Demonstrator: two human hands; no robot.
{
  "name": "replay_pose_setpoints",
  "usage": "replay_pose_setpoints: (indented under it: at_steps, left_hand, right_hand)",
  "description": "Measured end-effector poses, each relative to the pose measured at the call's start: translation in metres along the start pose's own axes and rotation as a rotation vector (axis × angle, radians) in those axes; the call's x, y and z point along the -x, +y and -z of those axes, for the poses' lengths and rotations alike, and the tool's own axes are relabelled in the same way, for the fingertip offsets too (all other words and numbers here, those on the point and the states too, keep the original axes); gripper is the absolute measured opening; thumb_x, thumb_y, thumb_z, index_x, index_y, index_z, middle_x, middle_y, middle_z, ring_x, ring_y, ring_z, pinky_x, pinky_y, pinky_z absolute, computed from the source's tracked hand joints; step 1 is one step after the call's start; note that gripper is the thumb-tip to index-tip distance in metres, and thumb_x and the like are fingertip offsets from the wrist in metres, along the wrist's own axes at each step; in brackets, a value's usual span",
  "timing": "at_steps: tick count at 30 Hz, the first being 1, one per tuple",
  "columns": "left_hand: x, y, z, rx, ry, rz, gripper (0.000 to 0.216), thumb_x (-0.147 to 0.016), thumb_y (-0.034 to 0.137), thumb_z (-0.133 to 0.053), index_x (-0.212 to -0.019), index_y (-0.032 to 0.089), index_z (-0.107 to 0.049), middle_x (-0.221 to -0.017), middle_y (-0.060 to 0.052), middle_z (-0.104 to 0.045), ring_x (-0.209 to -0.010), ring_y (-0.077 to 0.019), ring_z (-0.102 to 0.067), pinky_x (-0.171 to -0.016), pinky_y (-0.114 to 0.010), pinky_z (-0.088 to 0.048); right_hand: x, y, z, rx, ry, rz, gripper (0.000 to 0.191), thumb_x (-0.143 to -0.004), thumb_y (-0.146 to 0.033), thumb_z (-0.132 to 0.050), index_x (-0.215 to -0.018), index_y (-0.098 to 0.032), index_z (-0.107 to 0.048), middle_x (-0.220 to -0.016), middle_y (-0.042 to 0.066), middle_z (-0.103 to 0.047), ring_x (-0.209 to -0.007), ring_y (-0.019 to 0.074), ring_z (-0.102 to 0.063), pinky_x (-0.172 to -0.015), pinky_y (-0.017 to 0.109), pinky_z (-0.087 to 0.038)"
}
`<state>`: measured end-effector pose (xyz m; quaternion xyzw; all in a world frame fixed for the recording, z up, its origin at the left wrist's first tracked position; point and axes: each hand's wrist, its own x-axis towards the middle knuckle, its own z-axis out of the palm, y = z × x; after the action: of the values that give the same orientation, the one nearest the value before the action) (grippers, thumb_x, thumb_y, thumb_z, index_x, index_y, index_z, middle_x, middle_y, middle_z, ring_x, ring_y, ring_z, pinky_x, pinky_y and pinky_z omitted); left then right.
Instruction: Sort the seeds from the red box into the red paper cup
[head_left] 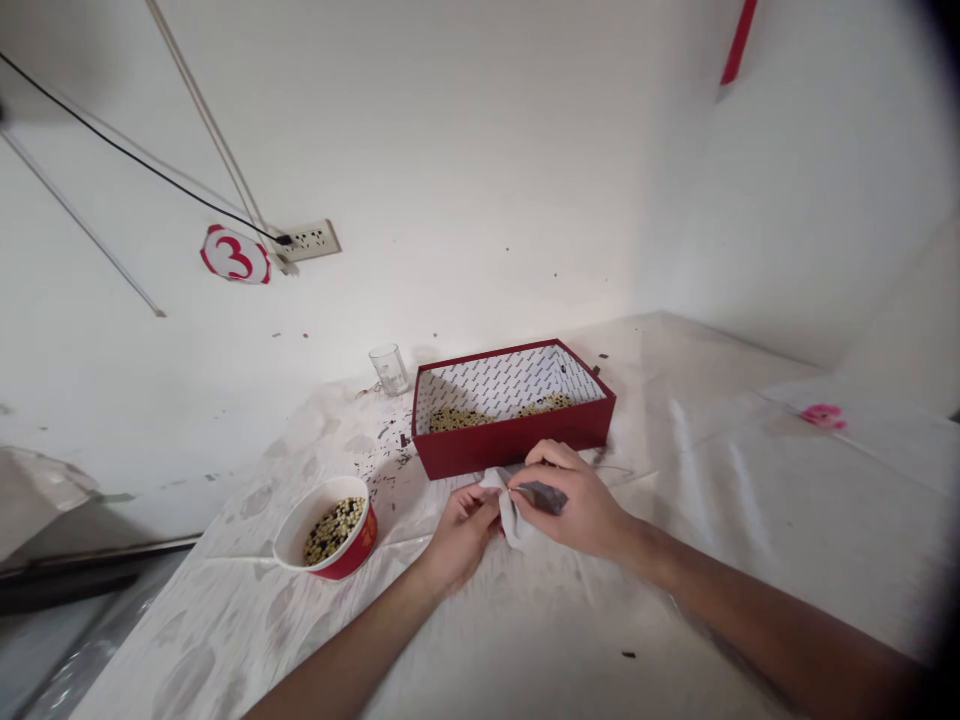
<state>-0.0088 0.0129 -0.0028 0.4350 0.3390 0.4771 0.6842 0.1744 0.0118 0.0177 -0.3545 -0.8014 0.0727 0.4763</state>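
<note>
A small piece of white cloth (pixel 512 518) is between my hands, just in front of the red box (pixel 517 437). My left hand (pixel 465 530) is closed on the cloth's left edge, thumb and fingers pressed together. Over the cloth, my right hand (pixel 566 498) pinches with thumb and forefinger at its upper part; whatever tiny thing is in that pinch is too small to make out. Piles of small gold and black beads (pixel 459 418) lie inside the open box, which has a patterned white lining. More such beads (pixel 334 530) fill part of a red-and-white paper bowl (pixel 361 548) left of my hands.
A clear glass (pixel 389 370) stands behind the box's left end, near the wall. Dark scraps (pixel 390 440) are scattered between bowl and box. A white plastic sheet (pixel 720 540) covers the table. On the wall, a black cord (pixel 150 165) runs to a power strip (pixel 313 240).
</note>
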Motion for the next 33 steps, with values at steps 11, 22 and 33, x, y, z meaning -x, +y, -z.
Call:
replay_pose_setpoints:
  at_steps: [11,22,33]
  left_hand:
    - [0.0012,0.0009,0.0013,0.059,0.003,0.012,0.024,-0.069,0.034,-0.084,-0.073,0.014,-0.071,-0.069,-0.002,-0.063,-0.062,-0.0099,-0.052,-0.057,-0.024,-0.038]
    - [0.0016,0.0036,0.0017,0.001,-0.106,0.002,0.018,-0.078,0.03,-0.078,-0.078,0.013,-0.072,-0.072,-0.003,-0.064,-0.063,-0.0097,-0.05,-0.061,-0.024,-0.038]
    - [0.0017,-0.003,0.0048,-0.168,-0.147,-0.034,0.035,-0.086,0.042,-0.069,-0.067,0.013,-0.064,-0.059,0.002,-0.052,-0.055,-0.0078,-0.039,-0.055,-0.024,-0.029]
  right_hand:
    - [-0.001,-0.0014,0.0011,0.021,0.011,0.01,0.011,-0.085,-0.019,-0.063,-0.093,-0.025,-0.069,-0.091,0.003,-0.058,-0.084,0.0177,-0.056,-0.074,0.034,-0.046]
    - [-0.0007,-0.0031,0.0034,0.011,-0.02,0.028,0.014,-0.082,-0.018,-0.063,-0.095,-0.024,-0.065,-0.095,0.005,-0.056,-0.087,0.0197,-0.056,-0.076,0.036,-0.048]
    - [0.0002,-0.0037,0.0016,0.076,-0.039,0.027,0.013,-0.081,-0.018,-0.063,-0.093,-0.023,-0.065,-0.095,0.005,-0.056,-0.086,0.0196,-0.055,-0.077,0.037,-0.046]
